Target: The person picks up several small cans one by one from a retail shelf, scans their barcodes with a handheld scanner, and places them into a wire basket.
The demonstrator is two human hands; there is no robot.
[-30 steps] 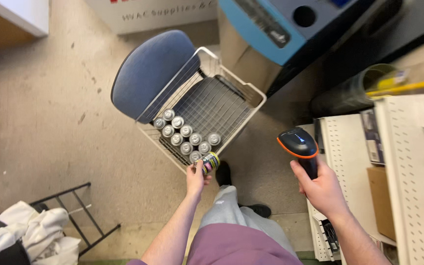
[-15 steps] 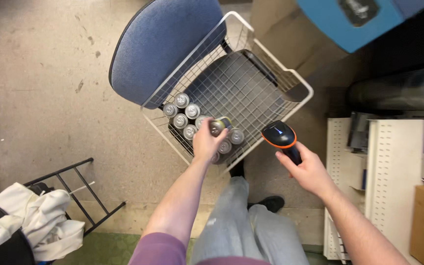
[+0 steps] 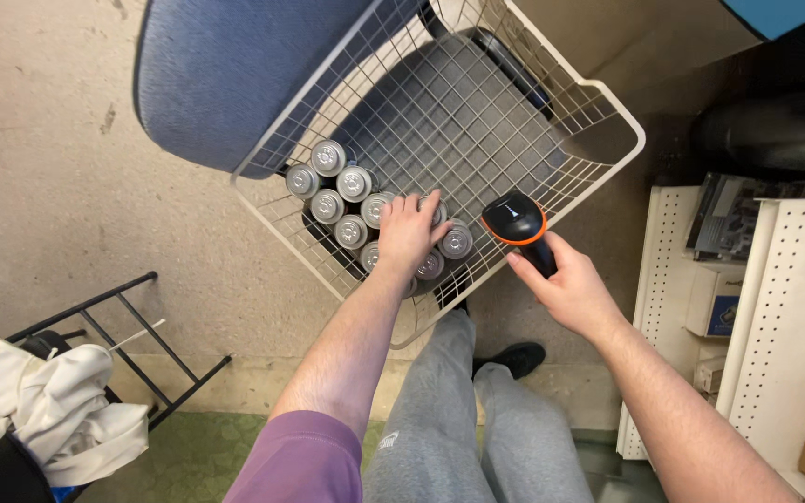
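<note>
Left hand (image 3: 407, 231) has its grip curled down over one of the cans (image 3: 354, 184), fingers spread a bit across the top and wrapping the sides, so it's holding that can from above. You can't see the can itself much, the hand covers it. The forearm comes up from the lower middle, bare from the purple sleeve (image 3: 305, 456) on, wrist pretty straight, palm facing down.

Right hand (image 3: 570, 289) is wrapped tight round the handle of a handheld scanner (image 3: 514, 222), black with an orange band, head tilted toward the cans. That arm comes in from the lower right, wrist bent slightly inward, and the scanner sits just beside the left hand's fingertips, over the basket's edge.

The cans are silver-topped, packed together in a cluster at the near left corner of a white wire basket (image 3: 598, 93). The rest of the basket floor is bare mesh. It sits on a blue padded chair (image 3: 221, 79), tilted diagonally in the view.

Below are grey sweatpants (image 3: 449, 410) and a black shoe (image 3: 514, 356) on the concrete floor. White pegboard shelving (image 3: 784, 307) stands to the right, and a black metal rack (image 3: 132, 335) with a white cloth (image 3: 39, 401) on it is at lower left.
</note>
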